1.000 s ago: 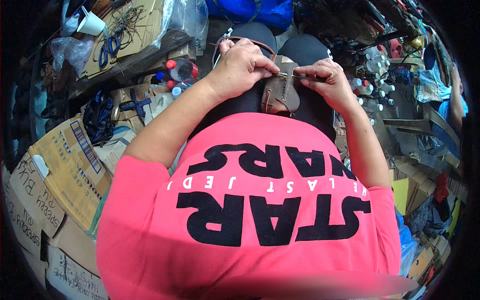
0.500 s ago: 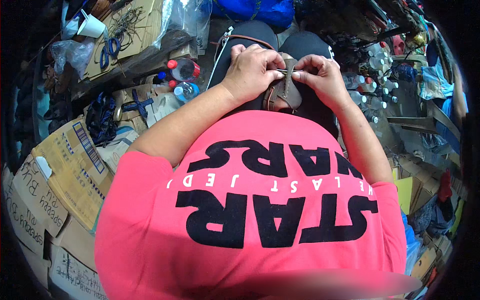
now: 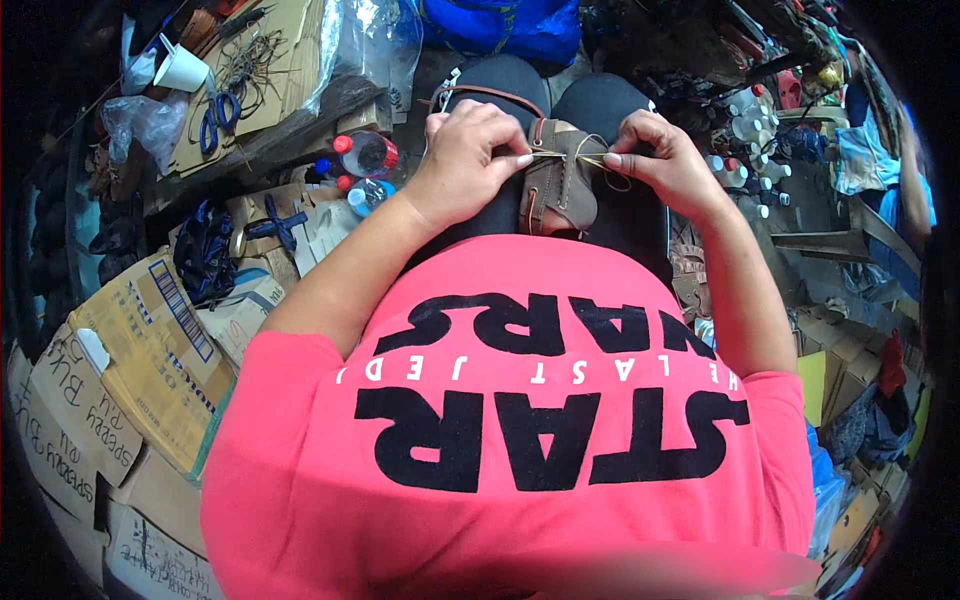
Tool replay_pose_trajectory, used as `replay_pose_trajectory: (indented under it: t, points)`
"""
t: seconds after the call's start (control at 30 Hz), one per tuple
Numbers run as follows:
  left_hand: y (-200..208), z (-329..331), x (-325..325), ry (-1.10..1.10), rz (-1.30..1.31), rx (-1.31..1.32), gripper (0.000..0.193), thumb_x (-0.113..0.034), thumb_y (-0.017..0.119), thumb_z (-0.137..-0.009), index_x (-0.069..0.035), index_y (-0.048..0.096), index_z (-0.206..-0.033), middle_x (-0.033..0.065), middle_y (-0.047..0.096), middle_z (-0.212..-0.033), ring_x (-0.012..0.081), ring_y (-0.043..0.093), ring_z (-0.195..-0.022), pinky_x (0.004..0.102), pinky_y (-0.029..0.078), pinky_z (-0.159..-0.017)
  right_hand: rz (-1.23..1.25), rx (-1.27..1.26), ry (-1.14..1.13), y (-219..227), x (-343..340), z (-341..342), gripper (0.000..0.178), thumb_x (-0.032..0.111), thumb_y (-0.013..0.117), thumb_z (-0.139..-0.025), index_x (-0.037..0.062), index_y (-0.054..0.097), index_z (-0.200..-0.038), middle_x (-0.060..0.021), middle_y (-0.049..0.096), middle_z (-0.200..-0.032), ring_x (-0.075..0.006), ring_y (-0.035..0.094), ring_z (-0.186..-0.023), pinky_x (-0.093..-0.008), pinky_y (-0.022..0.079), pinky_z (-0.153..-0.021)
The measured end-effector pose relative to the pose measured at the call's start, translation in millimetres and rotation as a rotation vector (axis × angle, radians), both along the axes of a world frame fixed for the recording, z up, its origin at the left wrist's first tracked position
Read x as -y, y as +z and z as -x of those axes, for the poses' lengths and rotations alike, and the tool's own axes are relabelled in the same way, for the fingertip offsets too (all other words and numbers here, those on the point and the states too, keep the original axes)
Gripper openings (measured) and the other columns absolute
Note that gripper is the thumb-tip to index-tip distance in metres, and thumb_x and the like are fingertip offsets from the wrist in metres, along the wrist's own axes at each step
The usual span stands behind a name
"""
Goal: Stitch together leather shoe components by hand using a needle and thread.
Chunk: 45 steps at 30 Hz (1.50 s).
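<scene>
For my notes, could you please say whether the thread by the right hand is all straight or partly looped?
Partly looped: the thread bends in a loose curve near the right hand, beside the brown leather piece.

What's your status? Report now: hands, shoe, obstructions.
Left hand, right hand: each pinching thread. Shoe on lap, between hands. Brown lace beyond left hand, apparently not blocking.

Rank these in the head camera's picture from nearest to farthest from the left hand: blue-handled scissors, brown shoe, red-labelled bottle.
1. Brown shoe: just right of the left hand.
2. Red-labelled bottle: to the hand's left.
3. Blue-handled scissors: much farther left, toward the picture's upper-left corner.
</scene>
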State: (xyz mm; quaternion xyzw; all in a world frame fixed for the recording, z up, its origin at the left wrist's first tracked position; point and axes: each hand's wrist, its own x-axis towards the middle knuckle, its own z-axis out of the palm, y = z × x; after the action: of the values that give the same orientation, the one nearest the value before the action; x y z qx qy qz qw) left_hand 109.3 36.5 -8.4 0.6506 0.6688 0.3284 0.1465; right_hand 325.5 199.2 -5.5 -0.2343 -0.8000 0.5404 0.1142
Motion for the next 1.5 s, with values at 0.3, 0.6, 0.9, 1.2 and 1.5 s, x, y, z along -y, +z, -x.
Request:
replay_pose_trajectory:
  t: [0.3,0.6,0.9,1.2,1.5]
  points:
    - [26,-20,-19,-0.248,0.127,-0.565,0.016,-0.012,0.052,-0.086,-0.010,0.057,-0.101,0.0054,0.065,-0.084,0.0238,0.063,-0.089,0.0442,0.038,-0.084,-0.806,0.336,0.394,29,16,28,0.010,0.019,0.058,-0.087,0.0131,0.063,-0.094,-0.0088,0.067,-0.081,-0.0301,0.064,-0.087,-0.0427,0.041,-0.082]
    - [26,10,5,-0.337,0.128,-0.432,0.018,-0.007,0.054,-0.082,-0.014,0.058,-0.098,0.0043,0.063,-0.080,0.0240,0.061,-0.085,0.0423,0.037,-0.083,-0.796,0.221,0.382,21,11,3,0.006,0.012,0.056,-0.084,0.0138,0.060,-0.090,-0.0070,0.063,-0.075,-0.0276,0.061,-0.086,-0.0412,0.040,-0.082]
    - [34,75,31,0.083,0.027,0.829,0.011,-0.014,0.064,-0.092,-0.004,0.063,-0.089,-0.0034,0.062,-0.081,0.0072,0.054,-0.072,0.0229,0.044,-0.069,0.499,-0.350,-0.348,5,-23,-41,0.018,0.021,0.062,-0.093,0.0043,0.067,-0.098,-0.0035,0.067,-0.093,-0.0145,0.063,-0.087,-0.0307,0.048,-0.084]
    - [11,65,6,-0.094,-0.063,1.666,0.014,-0.021,0.052,-0.099,-0.012,0.054,-0.088,-0.0013,0.045,-0.068,0.0104,0.045,-0.062,0.0253,0.040,-0.060,0.905,-0.470,-0.220,15,0,-10,0.021,0.028,0.055,-0.098,0.0123,0.050,-0.085,0.0058,0.035,-0.065,-0.0073,0.035,-0.057,-0.0265,0.035,-0.059]
    - [-17,65,-21,-0.209,0.036,0.337,0.032,-0.026,0.067,-0.088,-0.012,0.062,-0.116,0.0054,0.061,-0.091,0.0192,0.060,-0.083,0.0313,0.048,-0.075,-0.036,0.064,0.043,17,-21,-11,0.040,0.024,0.065,-0.090,0.0041,0.059,-0.124,-0.0032,0.066,-0.098,-0.0114,0.057,-0.087,-0.0283,0.048,-0.080]
